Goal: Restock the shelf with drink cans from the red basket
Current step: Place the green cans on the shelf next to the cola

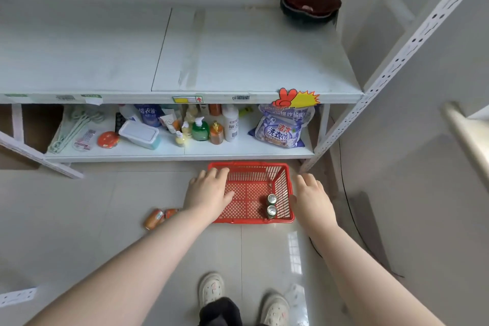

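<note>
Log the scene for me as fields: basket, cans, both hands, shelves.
basket: red basket on the floor, in front of the lower shelf
cans in basket: two upright cans in its near right corner
cans on floor: two orange cans lying left of the basket
left hand: over the basket's left edge, fingers spread, holding nothing
right hand: outside the basket's right wall, holding nothing
upper shelf: no cans; dark bowl at back right
lower shelf: bottles, detergent bag
</note>
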